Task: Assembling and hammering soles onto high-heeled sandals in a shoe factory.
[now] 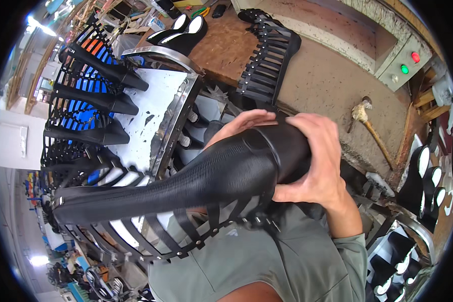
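A tall black strappy boot (211,176) lies across the view in front of my body. Its heel end points right and its long shaft runs left, with a zip along it and studded open straps hanging below. My right hand (317,156) wraps round the heel end, thumb on the near side and fingers over the top. On the far side, my left hand (241,125) presses against the boot, its palm mostly hidden behind the leather. A similar strappy boot (267,60) lies on the bench beyond.
Several black strappy boots rest on a metal-framed rack (156,126) at left. The bench (327,95) holds a hammer (370,126) and black wedge soles (183,32). A control panel (405,65) with red and green buttons stands at far right. More wedges (395,256) sit lower right.
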